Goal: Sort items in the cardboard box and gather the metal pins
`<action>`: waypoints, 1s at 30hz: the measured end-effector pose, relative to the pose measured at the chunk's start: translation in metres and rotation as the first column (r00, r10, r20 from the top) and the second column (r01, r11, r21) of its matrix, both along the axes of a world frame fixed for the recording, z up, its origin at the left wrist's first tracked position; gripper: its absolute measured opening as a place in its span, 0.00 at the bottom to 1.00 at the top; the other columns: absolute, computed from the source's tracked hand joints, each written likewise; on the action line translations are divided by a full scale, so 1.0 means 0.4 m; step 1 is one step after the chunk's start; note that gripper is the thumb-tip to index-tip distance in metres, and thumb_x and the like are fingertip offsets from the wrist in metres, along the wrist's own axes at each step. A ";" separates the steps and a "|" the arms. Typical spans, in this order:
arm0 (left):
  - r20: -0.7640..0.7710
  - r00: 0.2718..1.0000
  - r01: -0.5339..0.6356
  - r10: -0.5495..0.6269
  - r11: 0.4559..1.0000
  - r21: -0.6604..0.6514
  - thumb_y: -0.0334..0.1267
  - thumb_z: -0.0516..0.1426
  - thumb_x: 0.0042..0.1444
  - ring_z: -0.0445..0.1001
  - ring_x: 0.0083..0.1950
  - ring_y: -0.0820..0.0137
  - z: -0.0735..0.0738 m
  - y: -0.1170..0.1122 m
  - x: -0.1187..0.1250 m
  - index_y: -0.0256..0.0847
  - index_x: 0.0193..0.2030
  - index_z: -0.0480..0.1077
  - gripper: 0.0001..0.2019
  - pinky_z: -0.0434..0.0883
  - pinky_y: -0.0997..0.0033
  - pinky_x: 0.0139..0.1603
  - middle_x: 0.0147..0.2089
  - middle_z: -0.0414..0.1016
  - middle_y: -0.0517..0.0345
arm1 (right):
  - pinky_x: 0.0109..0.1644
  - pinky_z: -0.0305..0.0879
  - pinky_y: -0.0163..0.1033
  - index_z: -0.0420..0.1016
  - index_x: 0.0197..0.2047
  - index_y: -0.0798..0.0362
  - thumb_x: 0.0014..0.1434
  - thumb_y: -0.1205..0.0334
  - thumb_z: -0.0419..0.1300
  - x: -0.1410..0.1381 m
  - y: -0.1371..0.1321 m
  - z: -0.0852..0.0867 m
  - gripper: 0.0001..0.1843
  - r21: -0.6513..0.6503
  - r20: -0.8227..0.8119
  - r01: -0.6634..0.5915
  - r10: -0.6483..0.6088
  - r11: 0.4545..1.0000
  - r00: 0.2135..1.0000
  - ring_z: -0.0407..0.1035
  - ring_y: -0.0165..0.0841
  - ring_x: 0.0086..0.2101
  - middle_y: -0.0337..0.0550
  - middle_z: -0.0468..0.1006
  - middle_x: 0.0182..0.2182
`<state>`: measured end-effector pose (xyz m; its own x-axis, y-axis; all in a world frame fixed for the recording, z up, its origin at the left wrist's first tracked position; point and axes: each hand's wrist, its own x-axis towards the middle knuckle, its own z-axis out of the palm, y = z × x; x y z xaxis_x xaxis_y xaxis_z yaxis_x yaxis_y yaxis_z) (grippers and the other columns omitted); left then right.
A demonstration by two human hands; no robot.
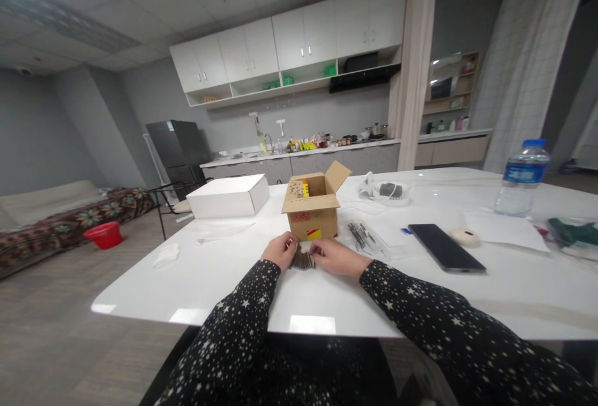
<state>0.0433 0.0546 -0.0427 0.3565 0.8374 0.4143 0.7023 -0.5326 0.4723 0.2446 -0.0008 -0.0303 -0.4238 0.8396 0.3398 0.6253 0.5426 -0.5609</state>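
Note:
Both my hands rest on the white table [224, 281], just in front of an open brown cardboard box [312, 207]. My left hand [280, 249] and my right hand [337, 256] have their fingers curled around the two ends of a bundle of thin dark metal pieces [303, 261] lying on the table between them. Both sleeves are black with white stars. To the right of the box lies a clear bag with more dark metal pieces [362, 236].
A white closed box [228, 196] sits at the left rear of the table. A black phone [445, 247], a small beige object [465, 236], paper sheets and a water bottle [522, 177] lie to the right. A red basin [104, 234] stands on the floor at left.

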 end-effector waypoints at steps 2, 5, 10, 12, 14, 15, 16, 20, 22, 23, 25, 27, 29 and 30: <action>-0.012 1.000 0.001 -0.001 1.000 -0.001 0.35 0.50 0.57 0.72 0.30 0.71 0.006 -0.009 0.006 0.40 0.37 0.71 0.08 0.67 0.73 0.36 0.30 0.76 0.59 | 0.37 0.61 0.35 0.75 0.33 0.55 0.54 0.71 0.54 0.007 -0.008 0.004 0.08 0.001 -0.002 0.004 -0.004 1.000 1.000 0.70 0.33 0.31 0.44 0.79 0.30; -0.018 1.000 0.009 -0.009 1.000 -0.008 0.35 0.50 0.57 0.71 0.30 0.71 0.015 -0.020 0.012 0.40 0.37 0.71 0.08 0.67 0.72 0.36 0.31 0.76 0.58 | 0.36 0.61 0.35 0.73 0.32 0.55 0.55 0.71 0.54 0.015 -0.017 0.010 0.07 0.013 0.001 0.024 -0.024 1.000 1.000 0.69 0.32 0.31 0.43 0.78 0.30; -0.027 1.000 0.013 -0.013 1.000 -0.001 0.34 0.51 0.57 0.72 0.31 0.71 0.022 -0.034 -0.007 0.40 0.37 0.71 0.08 0.67 0.72 0.37 0.33 0.77 0.58 | 0.36 0.61 0.35 0.71 0.31 0.55 0.56 0.70 0.54 -0.004 -0.034 0.021 0.06 0.017 -0.011 0.036 -0.035 0.999 0.999 0.69 0.32 0.31 0.43 0.77 0.29; -0.023 1.000 0.020 -0.020 1.000 0.002 0.35 0.50 0.58 0.72 0.31 0.71 0.021 -0.038 -0.021 0.40 0.37 0.71 0.08 0.68 0.72 0.37 0.32 0.77 0.58 | 0.37 0.62 0.35 0.72 0.32 0.56 0.56 0.70 0.54 -0.020 -0.041 0.022 0.06 0.014 -0.017 0.032 -0.032 0.999 0.999 0.70 0.32 0.32 0.44 0.78 0.30; -0.015 1.000 0.028 -0.028 1.000 0.004 0.35 0.50 0.58 0.72 0.31 0.71 0.017 -0.040 -0.032 0.40 0.37 0.71 0.08 0.68 0.72 0.37 0.32 0.77 0.58 | 0.38 0.62 0.36 0.73 0.33 0.56 0.56 0.70 0.55 -0.034 -0.046 0.019 0.06 0.017 -0.016 0.030 -0.030 0.999 0.999 0.70 0.33 0.33 0.44 0.78 0.31; -0.012 0.999 0.029 -0.029 1.000 0.006 0.34 0.50 0.57 0.72 0.31 0.71 0.015 -0.040 -0.036 0.40 0.37 0.71 0.08 0.68 0.72 0.37 0.33 0.77 0.58 | 0.39 0.63 0.36 0.73 0.34 0.56 0.56 0.70 0.55 -0.038 -0.046 0.016 0.06 0.021 -0.014 0.028 -0.027 0.999 1.000 0.71 0.34 0.33 0.45 0.78 0.31; -0.011 1.000 0.029 -0.029 1.000 0.008 0.34 0.50 0.57 0.72 0.31 0.71 0.013 -0.040 -0.038 0.40 0.36 0.71 0.08 0.68 0.72 0.37 0.34 0.78 0.58 | 0.39 0.63 0.36 0.74 0.34 0.56 0.55 0.70 0.55 -0.042 -0.047 0.012 0.06 0.025 -0.011 0.023 -0.022 0.999 1.000 0.71 0.34 0.34 0.45 0.79 0.32; -0.015 1.000 0.027 -0.027 1.000 0.015 0.33 0.51 0.56 0.72 0.31 0.71 0.005 -0.040 -0.042 0.40 0.36 0.71 0.08 0.68 0.72 0.37 0.35 0.78 0.57 | 0.41 0.64 0.37 0.75 0.35 0.55 0.56 0.70 0.56 -0.046 -0.047 0.003 0.07 0.034 0.002 -0.022 0.022 0.999 1.000 0.71 0.34 0.35 0.44 0.79 0.33; -0.017 1.000 0.026 -0.025 1.000 0.017 0.34 0.51 0.57 0.71 0.31 0.71 0.001 -0.040 -0.047 0.40 0.35 0.71 0.08 0.68 0.71 0.37 0.34 0.77 0.57 | 0.41 0.64 0.37 0.76 0.37 0.55 0.55 0.69 0.57 -0.050 -0.052 0.006 0.08 0.035 0.024 -0.033 0.032 0.999 0.999 0.71 0.34 0.35 0.45 0.79 0.34; -0.018 1.000 0.024 -0.024 1.000 0.019 0.34 0.50 0.57 0.71 0.31 0.71 0.000 -0.040 -0.052 0.40 0.35 0.71 0.08 0.68 0.71 0.37 0.34 0.77 0.57 | 0.40 0.64 0.37 0.76 0.39 0.56 0.55 0.69 0.57 -0.054 -0.057 0.010 0.08 0.033 0.041 -0.037 0.035 0.999 0.999 0.70 0.34 0.34 0.45 0.79 0.34; -0.016 1.000 0.023 -0.022 0.999 0.022 0.34 0.50 0.57 0.71 0.30 0.71 -0.004 -0.041 -0.065 0.40 0.35 0.71 0.08 0.67 0.72 0.37 0.34 0.77 0.57 | 0.39 0.64 0.37 0.76 0.42 0.57 0.54 0.68 0.59 -0.064 -0.068 0.019 0.11 0.023 0.076 -0.047 0.045 0.999 0.996 0.69 0.33 0.32 0.46 0.79 0.35; -0.011 1.000 0.025 -0.024 0.999 0.024 0.35 0.50 0.57 0.71 0.31 0.71 -0.007 -0.044 -0.082 0.40 0.35 0.71 0.09 0.67 0.72 0.36 0.33 0.77 0.58 | 0.39 0.64 0.37 0.76 0.45 0.58 0.55 0.66 0.60 -0.077 -0.081 0.027 0.13 0.011 0.101 -0.064 0.062 0.998 0.993 0.69 0.32 0.32 0.47 0.78 0.36; -0.008 1.000 0.026 -0.025 0.999 0.023 0.35 0.50 0.57 0.72 0.31 0.71 -0.008 -0.049 -0.101 0.40 0.35 0.71 0.09 0.67 0.72 0.36 0.33 0.77 0.58 | 0.40 0.64 0.37 0.76 0.46 0.57 0.56 0.64 0.60 -0.094 -0.092 0.034 0.14 -0.009 0.103 -0.075 0.076 0.997 0.992 0.69 0.32 0.32 0.46 0.78 0.36; -0.007 1.000 0.024 -0.024 0.999 0.021 0.35 0.50 0.57 0.72 0.31 0.71 -0.007 -0.053 -0.112 0.40 0.35 0.72 0.09 0.67 0.71 0.36 0.33 0.77 0.58 | 0.40 0.64 0.37 0.76 0.47 0.57 0.58 0.63 0.59 -0.103 -0.097 0.037 0.14 -0.021 0.097 -0.079 0.081 0.997 0.992 0.69 0.32 0.32 0.46 0.78 0.36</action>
